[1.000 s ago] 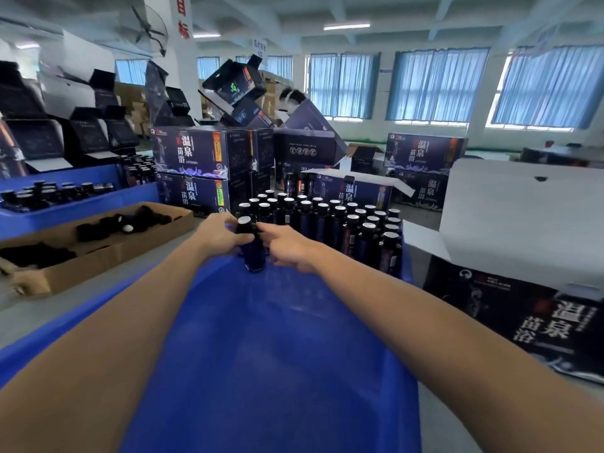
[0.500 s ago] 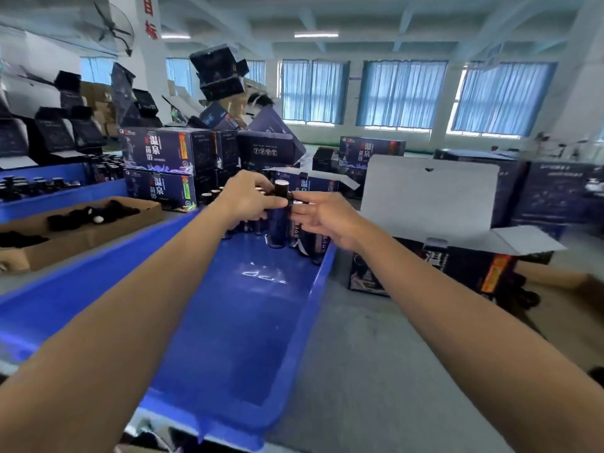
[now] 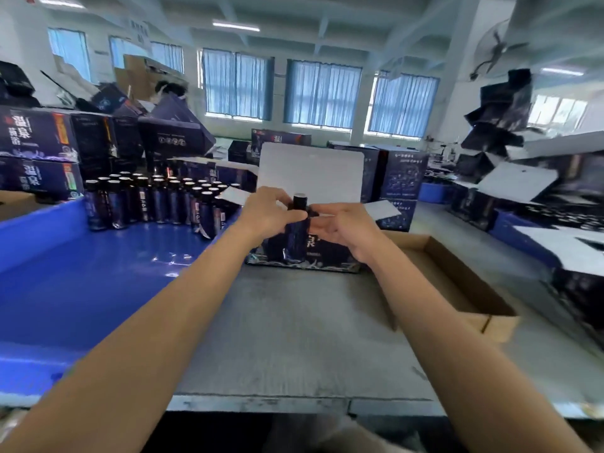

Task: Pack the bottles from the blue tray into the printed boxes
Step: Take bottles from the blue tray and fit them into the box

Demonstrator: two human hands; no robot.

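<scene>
Dark blue bottle with a black cap (image 3: 296, 235) is held upright in mid-air, right between the two hands, just in front of the open printed navy box (image 3: 330, 253) on the grey tabletop (image 3: 294, 338). It's gripped by the left hand (image 3: 268, 213), whose fingers are curled round the upper body just under the cap. The right hand (image 3: 347, 227) is set against the bottle's other side with thumb and fingers loosely curved. Whether that's a real pinch can't be told through the blur, tbh. The cap pokes up above both hands, and the lower half hangs free in front of the box's printed face. A glossy dark label with faint pale print can be made out on it. The box's white lid flap (image 3: 310, 168) is stood up behind. More capped bottles (image 3: 157, 201) are bunched upright at the far end of the blue plastic tray (image 3: 65, 282) on the left. A shallow brown cardboard tray (image 3: 457, 282) is seen on the right.
</scene>
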